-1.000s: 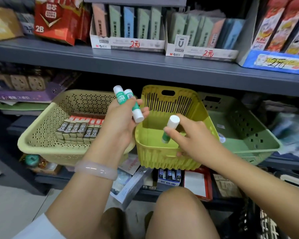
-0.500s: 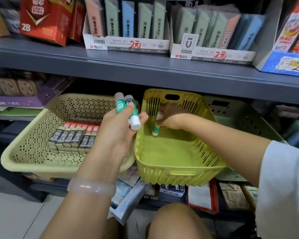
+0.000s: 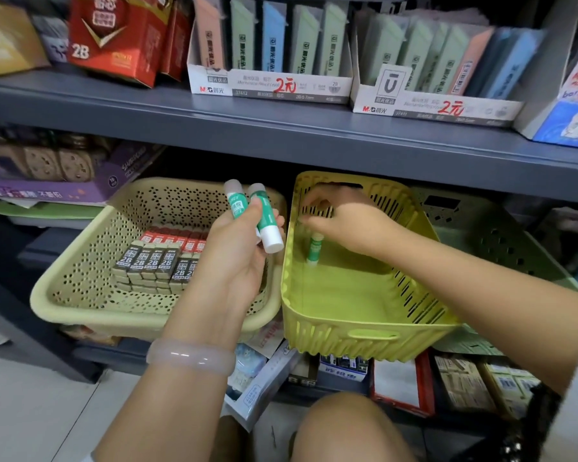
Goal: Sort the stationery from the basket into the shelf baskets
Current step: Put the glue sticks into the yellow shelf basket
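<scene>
Right hand reaches into the yellow-green basket, fingers pinching the top of an upright glue stick at the back-left corner. Left hand grips two glue sticks beside the beige basket

Grey metal shelving stands on a pale tiled floor

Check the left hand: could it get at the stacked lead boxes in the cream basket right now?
Probably not to grasp. The left hand hovers right over the lead boxes in the open-topped cream basket, so nothing blocks the path, but its fingers are already wrapped round glue sticks.
</scene>
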